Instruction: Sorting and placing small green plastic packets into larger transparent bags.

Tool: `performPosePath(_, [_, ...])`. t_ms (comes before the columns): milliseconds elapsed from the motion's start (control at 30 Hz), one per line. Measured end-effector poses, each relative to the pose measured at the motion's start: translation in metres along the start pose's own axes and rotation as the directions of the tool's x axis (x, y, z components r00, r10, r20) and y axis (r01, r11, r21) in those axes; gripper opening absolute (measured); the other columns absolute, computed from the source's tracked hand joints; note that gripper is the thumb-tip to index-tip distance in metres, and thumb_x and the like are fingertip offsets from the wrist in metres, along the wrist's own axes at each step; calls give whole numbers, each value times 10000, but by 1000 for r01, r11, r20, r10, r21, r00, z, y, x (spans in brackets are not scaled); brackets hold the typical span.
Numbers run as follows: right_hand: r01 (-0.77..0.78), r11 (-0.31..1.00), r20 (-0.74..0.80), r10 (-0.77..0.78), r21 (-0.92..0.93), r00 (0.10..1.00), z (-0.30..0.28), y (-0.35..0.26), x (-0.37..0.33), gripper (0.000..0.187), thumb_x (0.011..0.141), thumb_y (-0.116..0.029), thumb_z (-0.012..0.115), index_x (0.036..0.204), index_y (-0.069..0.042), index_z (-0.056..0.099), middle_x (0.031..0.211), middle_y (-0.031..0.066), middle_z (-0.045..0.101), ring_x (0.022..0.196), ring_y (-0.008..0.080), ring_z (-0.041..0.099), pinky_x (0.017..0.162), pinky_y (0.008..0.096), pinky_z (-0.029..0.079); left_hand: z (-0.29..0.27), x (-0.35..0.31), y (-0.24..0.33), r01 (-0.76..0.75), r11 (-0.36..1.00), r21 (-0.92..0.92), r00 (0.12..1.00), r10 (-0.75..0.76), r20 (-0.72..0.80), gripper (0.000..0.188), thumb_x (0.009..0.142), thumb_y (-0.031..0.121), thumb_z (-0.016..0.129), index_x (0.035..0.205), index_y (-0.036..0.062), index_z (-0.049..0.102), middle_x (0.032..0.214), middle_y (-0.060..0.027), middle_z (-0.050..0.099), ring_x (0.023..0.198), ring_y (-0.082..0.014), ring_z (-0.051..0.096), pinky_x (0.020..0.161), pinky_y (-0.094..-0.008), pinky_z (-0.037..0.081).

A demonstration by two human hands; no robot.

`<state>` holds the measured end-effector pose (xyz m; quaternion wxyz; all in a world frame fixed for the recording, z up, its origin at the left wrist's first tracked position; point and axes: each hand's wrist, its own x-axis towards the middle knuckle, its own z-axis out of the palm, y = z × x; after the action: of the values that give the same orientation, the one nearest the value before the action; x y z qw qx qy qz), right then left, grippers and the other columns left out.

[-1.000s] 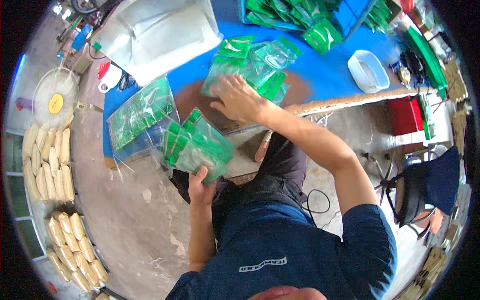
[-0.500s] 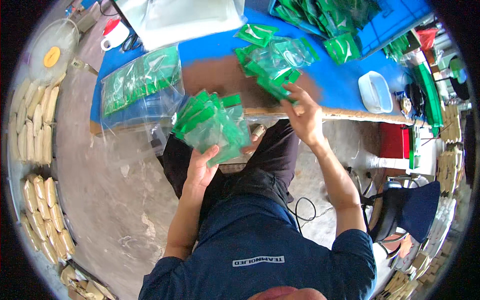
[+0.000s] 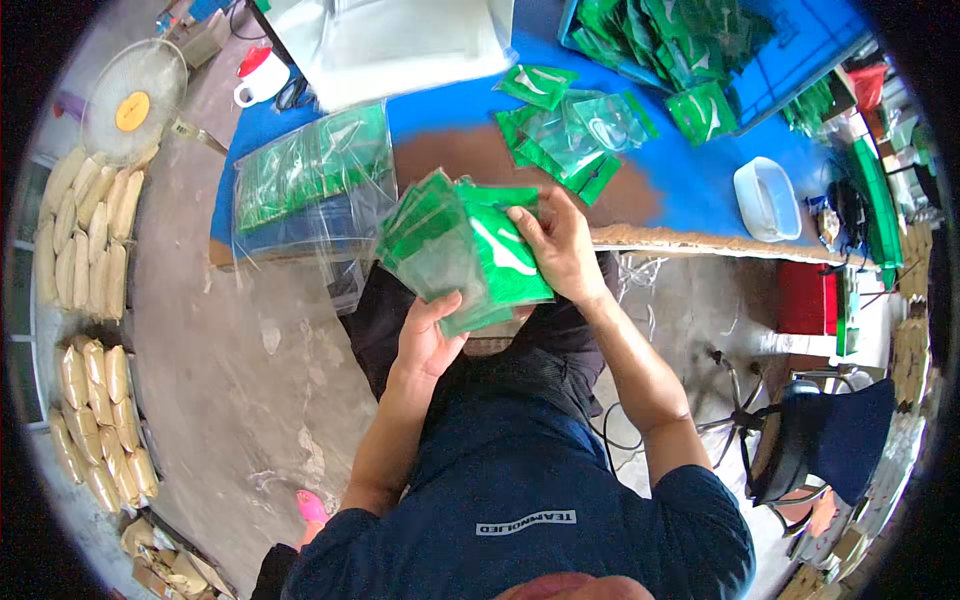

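Note:
My left hand (image 3: 432, 335) is closed on the lower edge of a fanned stack of clear-and-green plastic packets (image 3: 425, 245), held above my lap by the table edge. At the stack's right side, my right hand (image 3: 565, 250) pinches a bright green packet (image 3: 505, 255) with a white curved mark, thumb on its face. That packet overlaps the others. Just beyond my right hand, a loose pile of similar packets (image 3: 575, 130) lies on the table. Left of the stack rests a large clear bag (image 3: 315, 165) filled with green packets in rows.
The blue table (image 3: 440, 95) has a worn brown patch. On it are clear plastic sheets (image 3: 400, 45), a blue crate (image 3: 790, 80) of green packets, a white tub (image 3: 768, 200) and a red-lidded mug (image 3: 262, 75). An office chair (image 3: 830, 440) stands right; a pink-shod foot (image 3: 312, 505) shows lower left.
My right hand has moved left from the loose pile to the stack and now grips a green packet there. The view has shifted slightly. A pink-shod foot has appeared at the lower left.

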<state>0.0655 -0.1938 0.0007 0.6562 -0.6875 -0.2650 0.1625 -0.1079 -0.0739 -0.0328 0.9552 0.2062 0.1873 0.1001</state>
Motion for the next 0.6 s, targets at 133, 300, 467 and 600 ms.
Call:
performPosePath(133, [11,944,-109,26,330,994,2,-4,-2,429,921,-194,697,1237,28,511,960,95,674,844,124,633,717,280,520,-13,1,0,48,993,-105,980,-27,199,511,857,106,662,1343,54,513,1294,-85,599,1240,-268,536,1081,-459,386])
performPosePath(300, [49,983,-21,-46,177,999,36,6,-23,689,847,-188,734,1408,-11,375,1117,121,601,927,172,574,772,306,482,-19,9,-11,64,993,-100,963,-35,266,584,816,134,753,1346,46,522,1329,-81,589,1264,-257,522,1109,-472,355])
performPosePath(467, [392,774,34,-434,-497,900,24,2,-17,499,794,-162,683,1248,-29,523,1188,204,511,1066,343,523,855,405,455,-2,5,-6,5,1000,-19,989,-2,146,591,840,66,735,1364,39,465,1296,-64,581,1198,-223,558,1066,-426,420])
performPosePath(600, [328,554,21,-487,-765,873,-9,11,43,505,919,-431,550,1187,-4,579,1246,251,523,1189,416,455,984,533,382,-3,0,-1,-153,981,123,983,138,123,629,855,94,713,1406,33,414,1367,-71,538,1284,-244,497,1109,-447,370])
